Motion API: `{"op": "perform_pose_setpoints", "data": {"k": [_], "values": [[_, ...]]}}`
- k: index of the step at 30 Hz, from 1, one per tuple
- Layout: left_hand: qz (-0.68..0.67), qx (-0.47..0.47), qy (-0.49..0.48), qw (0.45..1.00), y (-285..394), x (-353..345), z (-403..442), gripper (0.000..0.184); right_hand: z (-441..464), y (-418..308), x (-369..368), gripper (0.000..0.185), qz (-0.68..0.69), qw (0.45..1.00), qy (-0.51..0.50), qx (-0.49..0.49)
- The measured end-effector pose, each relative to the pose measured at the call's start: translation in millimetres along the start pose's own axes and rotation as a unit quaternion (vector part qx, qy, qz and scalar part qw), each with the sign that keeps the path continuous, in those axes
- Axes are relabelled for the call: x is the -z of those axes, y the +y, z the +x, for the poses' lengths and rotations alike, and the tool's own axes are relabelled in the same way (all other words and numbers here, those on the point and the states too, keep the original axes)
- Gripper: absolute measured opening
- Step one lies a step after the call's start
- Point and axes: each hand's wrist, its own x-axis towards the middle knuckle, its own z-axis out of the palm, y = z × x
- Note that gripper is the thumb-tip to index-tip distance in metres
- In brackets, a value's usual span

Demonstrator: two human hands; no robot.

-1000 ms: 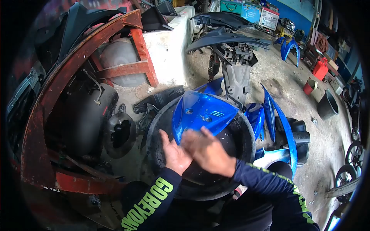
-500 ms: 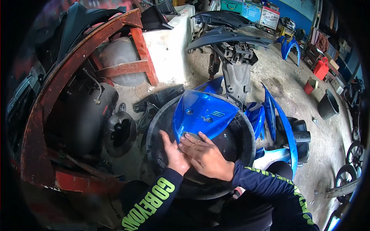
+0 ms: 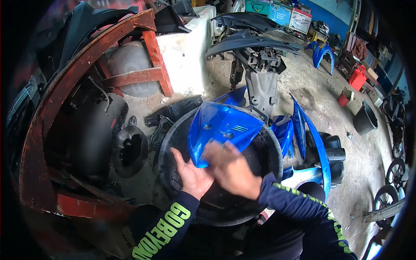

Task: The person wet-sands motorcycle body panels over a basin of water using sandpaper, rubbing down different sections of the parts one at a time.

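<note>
A glossy blue motorcycle fairing panel [image 3: 223, 123], wet-looking and with two recessed holes, lies tilted across the mouth of a round black tub [image 3: 277, 162]. My left hand [image 3: 193, 175] is under the panel's near pointed tip, supporting it with palm and fingers, the thumb out to the left side. Most of its fingers are hidden beneath the tip. Over the panel's lower surface is my right hand [image 3: 229, 169], smeared by motion. Whether anything is under its fingers cannot be made out.
Several blue body panels [image 3: 310, 134] lie right of the tub. A partly stripped motorcycle frame [image 3: 262, 84] stands ahead. A red-brown wooden frame [image 3: 47, 108] is at the left. A black bucket [image 3: 365, 118] and a red jerrycan [image 3: 358, 77] sit on the floor to the right.
My right hand has moved slightly up and right over the panel and is now blurred. The left hand stays under the tip. The whole view has shifted a little.
</note>
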Motion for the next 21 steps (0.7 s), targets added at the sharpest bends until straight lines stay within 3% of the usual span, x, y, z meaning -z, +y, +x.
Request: {"op": "perform_pose_setpoints", "data": {"k": [1, 2, 3, 5, 7, 9, 11, 13, 15, 17, 18, 19, 21], "values": [[0.059, -0.025, 0.057, 0.996, 0.5, 2.2, -2.1, 0.101, -7.3, -10.1, -1.3, 0.036, 0.037, 0.997, -0.023, 0.062], [0.034, 0.002, -0.020, 0.999, 4.1, 10.0, -1.6, 0.098, -10.9, -8.1, -3.8, 0.036, 0.051, 0.996, -0.029, 0.068], [0.038, 0.004, -0.018, 0.999, 3.7, 13.1, -0.1, 0.098, -5.8, 6.5, -0.5, 0.034, 0.032, 0.997, -0.050, 0.045], [0.003, -0.004, 0.000, 1.000, -2.7, 3.7, 3.3, 0.096, 9.0, 50.9, -6.3, 0.032, 0.033, 0.996, 0.012, -0.077], [0.020, -0.014, 0.000, 1.000, -5.8, -3.0, 3.8, 0.091, 9.5, 52.2, -8.6, 0.030, 0.025, 0.995, 0.048, -0.082], [0.072, -0.018, -0.030, 0.997, -5.5, 8.1, 8.1, 0.087, -5.3, 16.0, -8.7, 0.032, 0.052, 0.998, -0.023, 0.035], [0.045, 0.019, -0.012, 0.999, -0.9, 19.3, 7.8, 0.082, -4.9, 18.2, -7.5, 0.033, 0.124, 0.990, -0.040, 0.053], [0.096, -0.037, 0.023, 0.994, -5.9, 19.9, 8.7, 0.080, 10.6, 65.2, -13.0, 0.034, 0.013, 1.000, -0.001, -0.024], [0.114, -0.039, 0.035, 0.992, -9.1, 13.0, 6.1, 0.077, 13.2, 74.5, -12.6, 0.036, -0.005, 0.997, 0.045, -0.059], [0.159, -0.063, 0.050, 0.984, -11.8, 20.8, 7.7, 0.077, 4.3, 41.5, -4.4, 0.037, 0.063, 0.997, -0.051, -0.018], [0.157, -0.054, 0.021, 0.986, -9.5, 30.0, 10.1, 0.076, -6.6, 34.0, -10.4, 0.036, 0.054, 0.995, -0.042, 0.068], [0.157, -0.053, 0.021, 0.986, -9.3, 30.2, 10.8, 0.076, -8.1, 39.5, -10.2, 0.035, 0.074, 0.993, -0.051, 0.072], [0.181, -0.056, 0.099, 0.977, -12.8, 34.1, 7.8, 0.074, 4.6, 82.2, -14.2, 0.038, -0.004, 0.997, -0.075, -0.027]]}}
